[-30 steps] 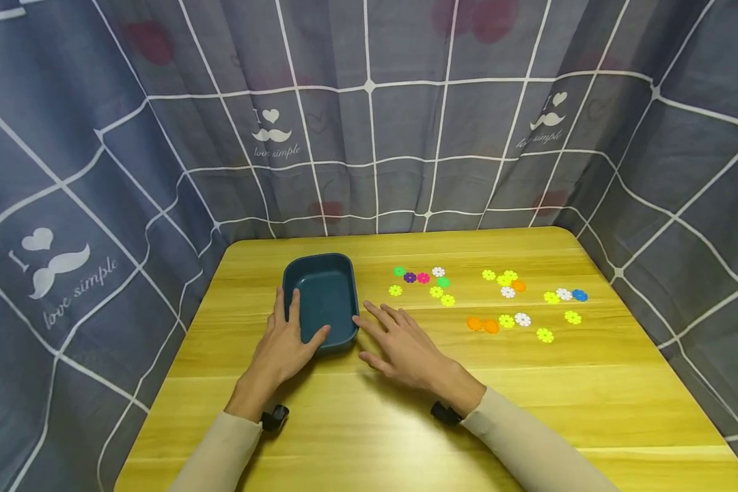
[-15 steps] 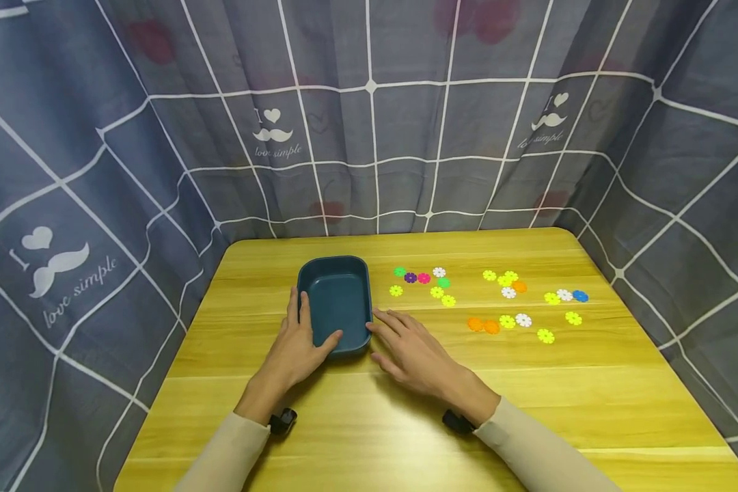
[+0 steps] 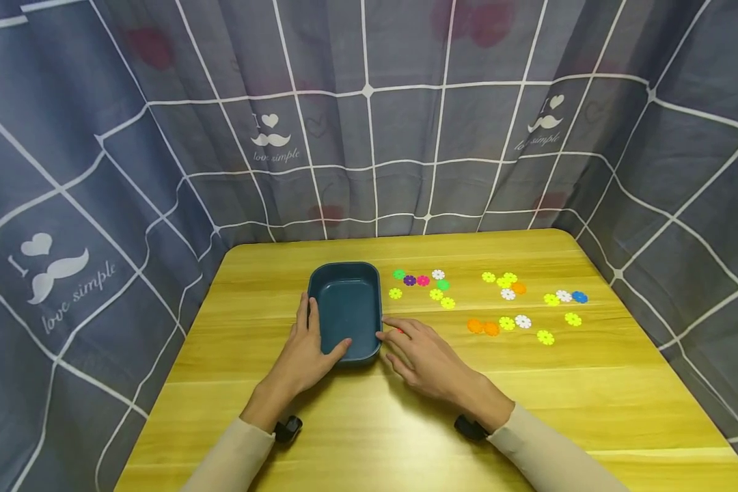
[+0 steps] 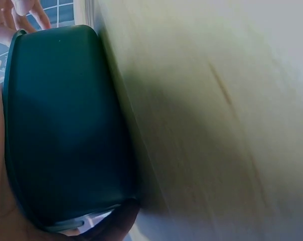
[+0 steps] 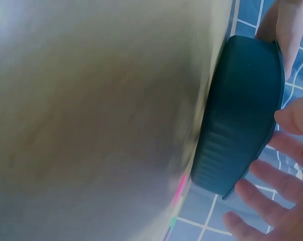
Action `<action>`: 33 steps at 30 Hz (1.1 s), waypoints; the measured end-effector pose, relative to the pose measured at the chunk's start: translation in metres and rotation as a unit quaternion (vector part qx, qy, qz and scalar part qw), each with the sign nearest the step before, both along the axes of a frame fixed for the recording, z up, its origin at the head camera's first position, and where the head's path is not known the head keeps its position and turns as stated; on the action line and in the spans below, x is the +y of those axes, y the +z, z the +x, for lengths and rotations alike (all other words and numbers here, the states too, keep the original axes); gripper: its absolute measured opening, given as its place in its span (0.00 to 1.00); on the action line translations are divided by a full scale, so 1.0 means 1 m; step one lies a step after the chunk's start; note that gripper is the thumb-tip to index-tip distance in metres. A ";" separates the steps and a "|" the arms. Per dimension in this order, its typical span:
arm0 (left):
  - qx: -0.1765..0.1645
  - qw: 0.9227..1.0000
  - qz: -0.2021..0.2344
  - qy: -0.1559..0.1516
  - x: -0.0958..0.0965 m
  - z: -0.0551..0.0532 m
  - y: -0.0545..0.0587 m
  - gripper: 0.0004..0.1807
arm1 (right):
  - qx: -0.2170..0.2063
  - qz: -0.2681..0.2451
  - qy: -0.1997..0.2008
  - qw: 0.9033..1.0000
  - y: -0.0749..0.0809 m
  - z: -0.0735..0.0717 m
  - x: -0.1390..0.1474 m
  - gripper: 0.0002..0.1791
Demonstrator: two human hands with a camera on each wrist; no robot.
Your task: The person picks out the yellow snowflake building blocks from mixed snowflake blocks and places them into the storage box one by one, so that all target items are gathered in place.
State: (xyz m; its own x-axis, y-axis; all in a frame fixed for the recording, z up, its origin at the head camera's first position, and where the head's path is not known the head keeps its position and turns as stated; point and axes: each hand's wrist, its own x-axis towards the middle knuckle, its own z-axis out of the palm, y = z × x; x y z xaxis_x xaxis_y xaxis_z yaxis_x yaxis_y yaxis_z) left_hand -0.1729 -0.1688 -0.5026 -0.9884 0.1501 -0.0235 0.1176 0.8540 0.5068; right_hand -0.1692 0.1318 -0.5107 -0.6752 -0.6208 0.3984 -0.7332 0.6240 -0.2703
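A dark teal rectangular plastic tray (image 3: 347, 311) lies on the table left of centre, its inside bare. My left hand (image 3: 307, 354) holds its near left corner, with the fingers along the left side and the thumb over the near rim. Relaxed fingers of my right hand (image 3: 427, 359) touch the right rim. In the left wrist view the tray's side wall (image 4: 61, 110) fills the left part, a dark finger against its lower end. The right wrist view has the tray's wall (image 5: 237, 115) beside spread right fingers. A red piece (image 3: 401, 331) shows partly between the right fingers.
Flower-shaped plastic pieces in several colours lie flat right of the tray: one group around a pink piece (image 3: 423, 281), others around an orange piece (image 3: 490, 329) and a blue piece (image 3: 580, 297). A grid-patterned curtain (image 3: 400, 137) encloses the wooden table (image 3: 369, 437).
Both hands have moved right and slightly nearer, and the tray has slid with them toward the flower pieces. A red piece now shows by the right fingers. The other pieces lie as before.
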 end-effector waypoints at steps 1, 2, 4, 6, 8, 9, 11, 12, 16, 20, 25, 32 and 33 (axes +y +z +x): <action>-0.001 1.000 0.000 0.000 0.000 0.000 0.000 0.70 | -0.002 -0.002 0.000 1.000 0.001 0.000 0.001 0.23; 0.000 1.000 0.001 0.000 0.001 0.001 -0.001 0.70 | -0.003 -0.003 0.000 1.000 0.001 0.000 0.002 0.23; 0.000 1.000 0.001 0.001 0.001 0.001 -0.001 0.70 | -0.005 -0.008 0.004 1.000 0.002 -0.001 0.003 0.23; 0.000 1.000 0.004 0.002 0.001 0.000 -0.001 0.70 | -0.011 -0.018 0.010 1.000 0.004 -0.004 0.004 0.22; 0.001 1.000 0.011 0.000 0.000 -0.001 0.000 0.70 | -0.018 -0.027 0.016 0.999 0.005 -0.007 0.005 0.20; 0.000 1.000 0.016 -0.001 0.000 -0.001 0.001 0.70 | -0.023 -0.031 0.018 0.999 0.005 -0.008 0.005 0.19; -0.004 1.000 0.028 0.000 -0.002 -0.002 0.002 0.71 | -0.035 -0.036 0.020 0.999 0.007 -0.011 0.006 0.18; -0.007 0.999 0.035 0.000 -0.002 -0.002 0.003 0.71 | -0.041 -0.038 0.020 0.998 0.007 -0.013 0.007 0.18; -0.027 0.997 0.065 0.003 -0.006 -0.002 0.005 0.73 | -0.075 -0.051 0.019 0.996 0.008 -0.019 0.011 0.18; -0.048 0.996 0.082 0.003 -0.010 0.000 0.005 0.76 | -0.115 -0.073 0.009 0.991 0.005 -0.028 0.016 0.20; -0.063 0.994 0.085 0.004 -0.012 0.001 0.005 0.79 | -0.141 -0.103 -0.012 0.985 0.003 -0.052 0.021 0.20; -0.074 0.994 0.087 0.004 -0.011 0.003 0.005 0.81 | -0.153 -0.114 -0.055 0.980 -0.003 -0.087 0.025 0.20; -0.074 0.993 0.087 0.004 -0.011 0.003 0.005 0.81 | -0.153 -0.112 -0.060 0.980 -0.004 -0.092 0.025 0.20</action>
